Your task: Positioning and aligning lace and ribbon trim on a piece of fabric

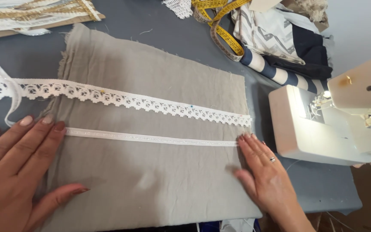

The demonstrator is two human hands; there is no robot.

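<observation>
- On the grey tabletop (168, 32) lies a grey cloth (151, 180), spread flat and reaching from the left hand to the right hand.
- Across the cloth's middle runs a narrow white ribbon (151, 138), stretched straight from left to right.
- Left hand (18, 172): flat, fingers spread, palm down on the cloth's left edge; its fingertips (59, 126) touch the ribbon's left end. It grips nothing.
- Right hand (265, 172): flat, palm down on the cloth's right edge; its fingertips (243, 138) press on the ribbon's right end. It grips nothing either.
- Farther up the cloth a white lace trim (121, 99) runs almost parallel to the ribbon, held with small pins; its left end trails off the cloth to the left edge of the view.
- Right of the cloth, just beside it, stands a white sewing machine (323, 124) with its lamp lit.
- At the far side, right of centre, a yellow tape measure (224, 30) lies coiled, next to folded fabrics (280, 38) in stripes, zigzags and dark blue.
- At the far left, a board (39, 19) carries gold and white trims.
</observation>
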